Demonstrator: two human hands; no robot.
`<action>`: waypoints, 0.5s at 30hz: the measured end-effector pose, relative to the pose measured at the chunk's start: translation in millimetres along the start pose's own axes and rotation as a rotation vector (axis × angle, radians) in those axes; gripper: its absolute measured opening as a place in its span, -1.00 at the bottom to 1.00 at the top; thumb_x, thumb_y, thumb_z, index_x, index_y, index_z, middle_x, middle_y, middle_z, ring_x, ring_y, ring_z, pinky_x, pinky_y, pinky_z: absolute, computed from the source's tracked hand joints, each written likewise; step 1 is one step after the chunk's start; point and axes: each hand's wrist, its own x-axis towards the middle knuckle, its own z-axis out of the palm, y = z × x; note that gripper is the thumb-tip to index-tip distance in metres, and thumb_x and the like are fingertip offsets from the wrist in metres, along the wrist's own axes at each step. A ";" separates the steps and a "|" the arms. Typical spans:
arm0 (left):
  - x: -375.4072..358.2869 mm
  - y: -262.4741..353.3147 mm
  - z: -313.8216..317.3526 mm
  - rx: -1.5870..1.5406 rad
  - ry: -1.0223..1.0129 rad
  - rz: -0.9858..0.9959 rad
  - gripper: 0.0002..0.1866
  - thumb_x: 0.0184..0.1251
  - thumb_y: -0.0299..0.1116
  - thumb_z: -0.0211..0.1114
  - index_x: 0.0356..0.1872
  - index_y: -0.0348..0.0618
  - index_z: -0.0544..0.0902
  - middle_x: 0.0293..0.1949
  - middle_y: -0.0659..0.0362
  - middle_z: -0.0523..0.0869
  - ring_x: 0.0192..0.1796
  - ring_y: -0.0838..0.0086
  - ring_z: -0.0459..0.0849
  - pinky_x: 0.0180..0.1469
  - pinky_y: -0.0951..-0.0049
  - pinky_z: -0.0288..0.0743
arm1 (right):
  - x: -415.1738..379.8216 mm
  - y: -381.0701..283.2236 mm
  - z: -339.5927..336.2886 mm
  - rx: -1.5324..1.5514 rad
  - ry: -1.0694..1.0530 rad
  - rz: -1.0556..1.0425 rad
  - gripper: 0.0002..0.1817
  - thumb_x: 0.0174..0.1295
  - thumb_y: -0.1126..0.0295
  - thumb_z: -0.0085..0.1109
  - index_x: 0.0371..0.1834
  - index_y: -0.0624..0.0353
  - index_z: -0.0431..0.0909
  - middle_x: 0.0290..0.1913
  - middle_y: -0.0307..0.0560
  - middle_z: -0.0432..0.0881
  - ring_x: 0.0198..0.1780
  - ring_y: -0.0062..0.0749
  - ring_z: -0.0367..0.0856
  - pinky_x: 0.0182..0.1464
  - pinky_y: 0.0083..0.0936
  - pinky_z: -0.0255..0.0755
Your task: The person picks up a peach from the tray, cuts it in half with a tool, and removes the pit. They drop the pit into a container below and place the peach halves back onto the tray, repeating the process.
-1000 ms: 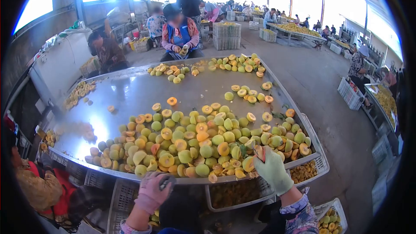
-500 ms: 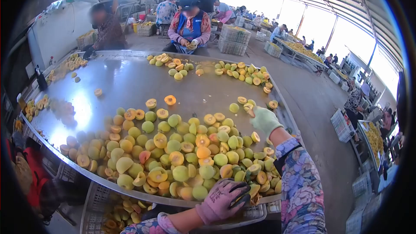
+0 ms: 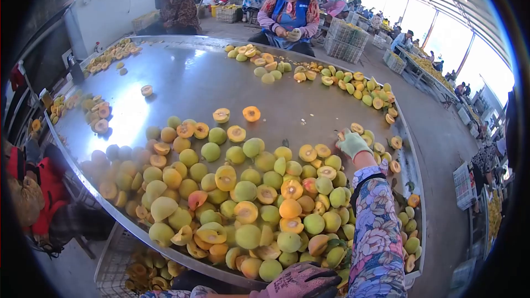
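A large heap of apricots [image 3: 245,191], some whole and some halved, covers the near part of a metal table [image 3: 187,91]. My right hand [image 3: 353,143], in a pale green glove, reaches across the heap to halved fruit near the right rim. Its fingers are bent together at the fruit; what they hold, if anything, cannot be made out. At the table's near edge, my left hand [image 3: 301,281], in a pink glove with dark fingertips, lies against the front of the heap, fingers loosely stretched. The lower part of that hand is cut off by the frame.
Below the near edge stands a crate [image 3: 113,262] holding apricot halves. A person in a blue vest [image 3: 298,14] handles fruit across the table. Another person [image 3: 179,8] sits at the far left. More apricots [image 3: 359,85] line the far right rim. Stacked crates [image 3: 345,38] stand behind.
The view has shifted, so the table and heap sit differently in the frame. My right hand stays among the fruit near the right rim. My left hand appears lower, now partly cut off.
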 end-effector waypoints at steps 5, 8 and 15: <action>-2.1 10.5 1.8 0.017 -0.010 -0.029 -0.60 0.12 -0.41 0.43 0.04 -0.16 0.68 -0.02 -0.05 0.67 0.04 0.02 0.62 0.09 0.15 0.50 | -27.1 30.5 -7.5 -0.152 -0.144 -0.014 -0.40 0.14 0.20 0.44 0.20 0.09 0.41 -0.46 -0.07 0.67 -0.55 -0.31 0.63 -0.56 -0.37 0.44; -7.9 4.0 10.4 0.024 -0.025 -0.016 -0.62 0.17 -0.40 0.44 0.03 -0.25 0.67 -0.03 -0.11 0.70 0.03 -0.01 0.66 0.09 0.14 0.54 | -95.7 39.0 -44.6 0.495 -0.178 0.118 -0.47 0.17 0.22 0.44 0.13 0.09 0.41 -0.51 -0.19 0.59 -0.59 -0.44 0.55 -0.62 -0.43 0.39; 1.2 13.5 29.3 -0.741 -0.056 -0.611 -0.40 0.40 -0.43 0.28 0.43 -0.26 0.34 0.23 0.01 0.58 0.18 0.22 0.66 0.08 0.28 0.63 | -335.4 14.6 -114.5 1.245 -0.117 0.139 -0.67 0.37 0.24 0.25 0.12 0.05 0.44 -0.43 -0.44 0.51 -0.60 -0.68 0.43 -0.61 -0.60 0.25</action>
